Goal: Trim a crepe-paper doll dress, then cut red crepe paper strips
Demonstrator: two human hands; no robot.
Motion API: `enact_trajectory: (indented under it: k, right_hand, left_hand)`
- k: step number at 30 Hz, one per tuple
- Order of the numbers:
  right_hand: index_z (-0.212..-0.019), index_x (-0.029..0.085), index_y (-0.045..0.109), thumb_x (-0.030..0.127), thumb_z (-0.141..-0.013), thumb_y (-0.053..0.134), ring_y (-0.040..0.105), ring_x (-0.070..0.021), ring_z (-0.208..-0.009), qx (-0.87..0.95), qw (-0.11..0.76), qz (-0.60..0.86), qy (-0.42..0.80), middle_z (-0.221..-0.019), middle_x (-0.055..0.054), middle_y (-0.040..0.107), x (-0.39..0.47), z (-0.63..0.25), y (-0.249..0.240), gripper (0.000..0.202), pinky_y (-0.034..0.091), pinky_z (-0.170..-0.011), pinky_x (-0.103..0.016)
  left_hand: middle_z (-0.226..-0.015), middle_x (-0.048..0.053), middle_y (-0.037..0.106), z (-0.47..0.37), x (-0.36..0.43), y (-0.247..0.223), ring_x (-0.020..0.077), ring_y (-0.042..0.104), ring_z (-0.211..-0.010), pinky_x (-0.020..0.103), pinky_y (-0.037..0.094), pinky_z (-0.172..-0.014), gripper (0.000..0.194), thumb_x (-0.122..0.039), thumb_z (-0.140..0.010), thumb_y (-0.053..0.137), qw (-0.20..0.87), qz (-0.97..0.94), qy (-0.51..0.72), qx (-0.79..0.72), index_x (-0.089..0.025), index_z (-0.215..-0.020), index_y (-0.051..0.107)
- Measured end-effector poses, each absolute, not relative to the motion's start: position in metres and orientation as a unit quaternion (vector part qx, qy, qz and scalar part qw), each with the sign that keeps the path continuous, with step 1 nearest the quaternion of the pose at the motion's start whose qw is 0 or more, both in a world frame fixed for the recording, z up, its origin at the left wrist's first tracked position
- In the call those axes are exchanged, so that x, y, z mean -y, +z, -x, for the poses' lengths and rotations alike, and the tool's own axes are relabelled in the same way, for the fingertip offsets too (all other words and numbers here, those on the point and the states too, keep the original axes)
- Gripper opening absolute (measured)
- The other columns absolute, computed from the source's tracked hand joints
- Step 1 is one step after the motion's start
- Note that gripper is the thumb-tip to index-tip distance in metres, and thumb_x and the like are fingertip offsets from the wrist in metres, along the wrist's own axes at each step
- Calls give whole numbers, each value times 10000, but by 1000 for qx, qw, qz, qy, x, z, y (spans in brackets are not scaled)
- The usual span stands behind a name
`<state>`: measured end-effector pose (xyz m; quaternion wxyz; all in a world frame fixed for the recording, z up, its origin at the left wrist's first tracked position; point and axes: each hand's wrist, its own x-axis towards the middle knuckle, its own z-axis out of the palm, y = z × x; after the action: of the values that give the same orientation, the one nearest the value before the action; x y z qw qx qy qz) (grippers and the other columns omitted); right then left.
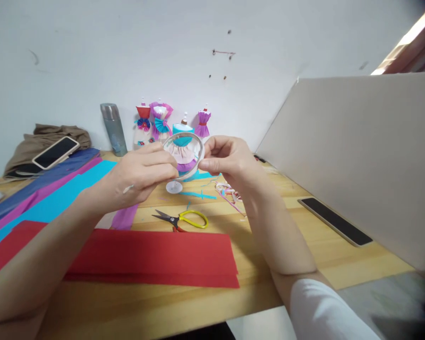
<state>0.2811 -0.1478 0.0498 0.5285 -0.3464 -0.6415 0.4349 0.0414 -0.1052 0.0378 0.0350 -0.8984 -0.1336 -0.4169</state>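
Observation:
A nearly used-up roll of tape (202,150) is held upright between my two hands, and I look through its ring. My left hand (140,172) is closed around the roll's left and lower side. My right hand (228,158) pinches at the roll's right edge with thumb and curled fingers. Just behind the ring stands a small dress form (183,126) in a blue, pale pink and purple paper dress, its round white base (174,187) showing below. Scissors (179,218) with yellow handles lie beneath my hands. Nearest me is folded red crepe paper (156,257).
Three more dressed forms (161,118) stand by the wall, near a flask (114,130). Blue paper (74,186) and other sheets lie left, under a phone (55,152). Paper scraps (230,192) lie mid-table. Another phone (335,221) lies beside a pale board (361,156).

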Motion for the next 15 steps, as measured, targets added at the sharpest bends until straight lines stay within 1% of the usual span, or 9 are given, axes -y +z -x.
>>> enact_trajectory:
  k: [2,3,5,7,8,10,12,13,15]
  right_hand:
    - [-758,178,699,364,-576,957,417,-54,-524,648,476,306,510,-587,50,586,147,-282,50,366,288,-489,-220]
    - [-768,181,702,396,-588,950,399,-49,-510,653,455,282,536,-576,55,578,147,-281,50,374,278,-482,-218]
    - [-719,192,669,469,-577,953,375,-40,-479,663,435,237,562,-554,64,553,148,-277,50,421,278,-466,-215]
    - [-669,204,617,535,-576,952,374,-34,-459,672,450,214,548,-549,71,532,152,-273,51,480,301,-456,-210]
    - [-664,207,606,552,-587,948,379,-32,-457,676,466,212,530,-563,72,533,155,-273,52,492,313,-454,-207]
    - [-680,215,618,542,-622,941,407,-30,-466,682,501,217,486,-624,72,580,162,-276,55,463,339,-457,-203]
    - [-701,228,658,510,-654,936,449,-32,-492,693,519,232,444,-706,73,650,172,-283,59,399,373,-476,-210]
    - [-708,236,677,521,-667,931,466,-35,-503,705,518,244,417,-719,75,667,177,-288,62,384,394,-496,-221]
    - [-727,243,710,556,-686,918,535,-61,-563,739,491,287,362,-740,56,692,187,-299,66,378,440,-561,-258]
  left_hand:
    - [-757,44,737,-43,108,40,220,652,-675,387,591,-716,301,-482,-977,603,18,916,-385,109,-299,-767,717]
    - [-768,37,744,-45,109,41,216,653,-679,384,590,-719,284,-437,-991,591,23,918,-386,88,-301,-771,709]
    - [-795,21,761,-48,112,43,205,649,-679,368,567,-682,238,-302,-1003,574,64,916,-396,19,-303,-796,693]
    - [-849,15,783,-50,115,43,199,674,-709,364,565,-682,212,-222,-1000,570,99,904,-416,-25,-309,-864,707]
    - [-908,18,797,-50,115,42,203,709,-760,371,589,-720,201,-227,-1004,574,96,901,-423,-16,-316,-919,733]
    - [-1092,33,812,-49,115,38,231,778,-954,405,641,-872,200,-303,-1014,600,50,905,-421,37,-326,-1075,789]
    - [-1313,31,774,-47,114,34,254,774,-1130,422,645,-999,301,-360,-1015,636,-14,907,-412,81,-345,-1283,773]
    - [-1407,21,737,-45,115,34,250,769,-1155,412,651,-1001,378,-367,-1011,660,-39,905,-415,88,-369,-1383,725]
    - [-1498,1,683,-44,117,35,220,782,-1104,373,678,-915,507,-334,-1005,682,-65,895,-433,86,-417,-1502,622]
